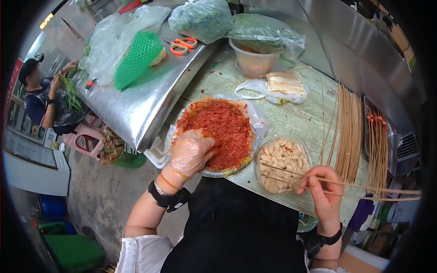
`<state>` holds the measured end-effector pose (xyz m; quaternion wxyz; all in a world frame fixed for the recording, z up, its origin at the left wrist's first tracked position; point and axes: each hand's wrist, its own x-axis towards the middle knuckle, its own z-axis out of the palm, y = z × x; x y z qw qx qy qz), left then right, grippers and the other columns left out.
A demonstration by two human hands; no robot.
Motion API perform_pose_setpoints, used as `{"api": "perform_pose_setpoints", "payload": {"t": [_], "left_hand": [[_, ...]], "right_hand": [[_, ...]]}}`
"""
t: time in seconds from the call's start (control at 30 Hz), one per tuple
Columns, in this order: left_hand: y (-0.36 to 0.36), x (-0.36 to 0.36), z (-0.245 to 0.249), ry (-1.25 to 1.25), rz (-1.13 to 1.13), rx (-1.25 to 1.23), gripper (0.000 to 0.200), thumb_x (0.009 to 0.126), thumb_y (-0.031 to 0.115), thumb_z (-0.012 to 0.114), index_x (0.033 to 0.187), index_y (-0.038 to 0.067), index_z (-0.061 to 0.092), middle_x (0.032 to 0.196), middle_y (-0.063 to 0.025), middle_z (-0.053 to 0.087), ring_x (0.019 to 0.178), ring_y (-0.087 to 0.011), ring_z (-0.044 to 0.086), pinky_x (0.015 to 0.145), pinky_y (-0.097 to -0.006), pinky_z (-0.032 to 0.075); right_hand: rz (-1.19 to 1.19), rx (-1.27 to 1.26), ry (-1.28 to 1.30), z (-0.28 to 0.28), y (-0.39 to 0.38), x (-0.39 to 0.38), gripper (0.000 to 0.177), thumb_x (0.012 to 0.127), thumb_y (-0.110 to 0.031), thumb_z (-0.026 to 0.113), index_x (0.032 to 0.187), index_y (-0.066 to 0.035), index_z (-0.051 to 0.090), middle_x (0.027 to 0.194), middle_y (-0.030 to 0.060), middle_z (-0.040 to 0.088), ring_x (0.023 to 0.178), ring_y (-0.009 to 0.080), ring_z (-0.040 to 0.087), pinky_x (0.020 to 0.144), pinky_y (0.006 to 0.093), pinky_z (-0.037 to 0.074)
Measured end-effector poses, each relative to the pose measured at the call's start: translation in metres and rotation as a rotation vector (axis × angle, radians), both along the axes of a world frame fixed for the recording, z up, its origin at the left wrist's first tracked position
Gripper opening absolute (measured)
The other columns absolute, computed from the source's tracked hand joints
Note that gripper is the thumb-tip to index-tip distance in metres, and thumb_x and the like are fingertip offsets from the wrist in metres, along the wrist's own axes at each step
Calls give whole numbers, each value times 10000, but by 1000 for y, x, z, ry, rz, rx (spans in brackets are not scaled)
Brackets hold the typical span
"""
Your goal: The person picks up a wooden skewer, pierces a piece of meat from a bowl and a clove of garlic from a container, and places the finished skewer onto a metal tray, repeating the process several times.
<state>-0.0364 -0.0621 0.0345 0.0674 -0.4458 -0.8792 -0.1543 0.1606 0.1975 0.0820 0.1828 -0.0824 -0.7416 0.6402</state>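
Observation:
My left hand (190, 152), in a clear plastic glove, is in a bowl (231, 171) of red, sauce-coated meat (223, 123). Its fingers curl into the meat, with the tips partly buried. A plastic bag lines the bowl and spreads past its rim. My bare right hand (321, 191) pinches two or so thin wooden skewers (364, 187) between thumb and fingers. Their front ends reach over a clear tub (309, 157) of pale garlic cloves (278, 157), just right of the bowl. The skewers' back ends stick out to the right.
Plain skewers (349, 132) lie in a row at right, beside a tray with red-tipped skewers (378, 141). Behind stand a white tub (256, 63) and pale strips (285, 84) on plastic. Orange scissors (181, 46) and green netting (136, 61) lie on the steel counter. Another person (38, 93) holds greens at left.

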Motion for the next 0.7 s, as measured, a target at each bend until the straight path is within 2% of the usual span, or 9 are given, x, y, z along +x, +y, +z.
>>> {"api": "perform_pose_setpoints", "payload": {"t": [0.13, 0.3, 0.43, 0.53, 0.57, 0.63, 0.7], "left_hand": [[26, -6, -10, 103, 5, 53, 157, 684, 196, 713, 809, 110, 672, 719, -124, 570, 712, -315, 568, 625, -424, 449], [48, -9, -21, 252, 57, -167, 136, 695, 177, 662, 674, 73, 578, 675, -134, 551, 669, -322, 560, 613, -429, 455], [45, -13, -21, 262, 107, -143, 127, 693, 157, 649, 666, 60, 572, 660, -139, 543, 649, -328, 553, 597, -434, 453], [32, -15, 1, 106, 185, 64, 146, 709, 151, 659, 694, 25, 588, 692, -171, 572, 671, -353, 566, 626, -442, 460], [26, -17, 3, 111, 183, 63, 146, 709, 151, 659, 694, 25, 588, 692, -171, 572, 671, -353, 566, 626, -442, 460], [14, -22, 9, -230, 356, 211, 155, 719, 145, 670, 732, 6, 601, 729, -187, 599, 700, -354, 584, 639, -446, 459], [8, -22, 10, -127, 331, 206, 150, 722, 152, 674, 749, 17, 614, 730, -182, 600, 699, -353, 582, 639, -444, 458]], "right_hand": [[39, 12, -110, 7, 2, 0, 104, 906, -68, 529, 863, 17, 569, 704, 72, 598, 625, 131, 604, 597, 246, 480], [19, -6, -120, 7, 3, 5, 122, 908, -81, 528, 861, 19, 580, 722, 76, 599, 621, 132, 599, 586, 245, 476], [-31, -17, -59, 14, 8, 19, 126, 912, -85, 518, 883, 22, 579, 728, 88, 580, 612, 144, 585, 578, 251, 475], [-100, -89, 23, 19, 12, 24, 142, 920, -101, 512, 890, 24, 572, 729, 90, 562, 601, 151, 571, 572, 256, 478], [-128, -120, 64, 20, 13, 25, 152, 926, -111, 509, 892, 25, 567, 729, 90, 555, 598, 154, 565, 569, 258, 480], [-148, -120, 60, 18, 16, 26, 176, 937, -133, 500, 883, 25, 557, 731, 84, 549, 600, 148, 557, 561, 262, 483], [-170, -127, 53, 15, 17, 26, 177, 942, -134, 491, 884, 20, 555, 732, 84, 552, 605, 144, 555, 560, 262, 481]]}}
